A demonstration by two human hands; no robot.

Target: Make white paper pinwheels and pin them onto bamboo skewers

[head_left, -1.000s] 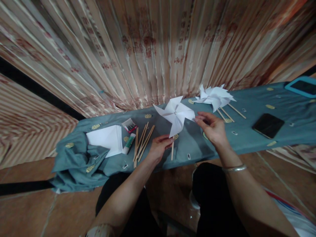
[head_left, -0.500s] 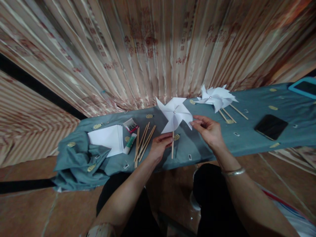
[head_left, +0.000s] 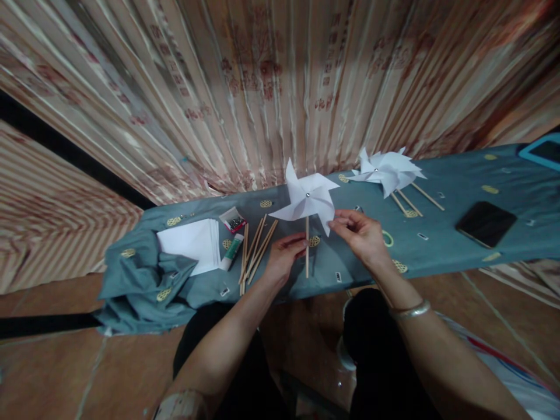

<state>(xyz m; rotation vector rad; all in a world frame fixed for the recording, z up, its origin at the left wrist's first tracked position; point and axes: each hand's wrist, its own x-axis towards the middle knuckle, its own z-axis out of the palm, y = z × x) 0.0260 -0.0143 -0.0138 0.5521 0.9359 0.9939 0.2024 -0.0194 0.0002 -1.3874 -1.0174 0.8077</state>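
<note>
A white paper pinwheel (head_left: pixel 301 199) with a round metal pin at its centre stands upright on a thin wooden stick. My left hand (head_left: pixel 286 254) is closed, its thumb and fingers pinching that stick below the blades. My right hand (head_left: pixel 359 230) has its thumb and fingertips together at the tip of the lower right blade. To the left lie several loose wooden sticks (head_left: pixel 258 251), a green and white glue stick (head_left: pixel 231 251) and a small open box of pins (head_left: pixel 234 221). Beyond them is a stack of white paper (head_left: pixel 192 245).
More white pinwheels (head_left: pixel 389 169) lie overlapped at the back right. A dark phone (head_left: pixel 485 223) rests further right, and a blue-framed device (head_left: pixel 542 153) sits at the far right end. Blue-green patterned cloth (head_left: pixel 433 251) covers the narrow table, with a pleated curtain (head_left: pixel 271 87) behind it.
The pinwheel's blades have turned clockwise on the stick. My right hand has moved slightly left and down with the blade tip; my left hand stays on the stick.
</note>
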